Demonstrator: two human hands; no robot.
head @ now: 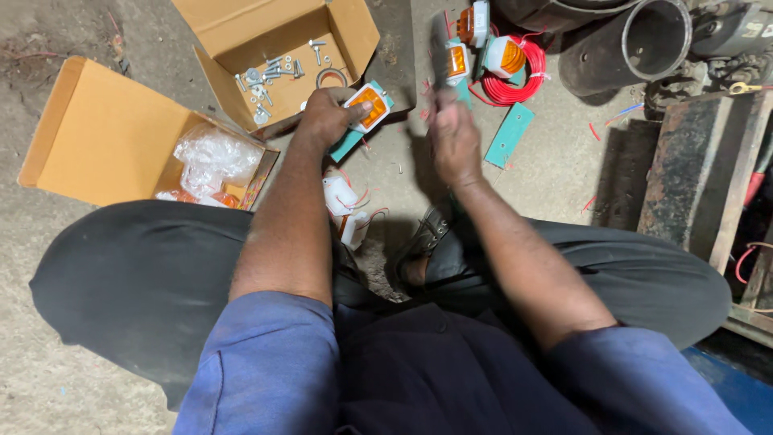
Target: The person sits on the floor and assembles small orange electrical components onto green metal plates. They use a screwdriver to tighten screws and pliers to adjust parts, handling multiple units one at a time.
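One small rectangular lamp with an amber lens in a white plastic housing, pinched in the left hand, thumb across the lens, fingers curled behind, just below the near edge of the open cardboard box of silver bolts and washers. Long axis tilted up toward the right, pointing across the gap at the right hand (the farther of the two from that box). Right hand motion-blurred, back turned to the camera; cannot tell whether closed on anything. Lamp's rear face and any wires hidden behind the fingers.
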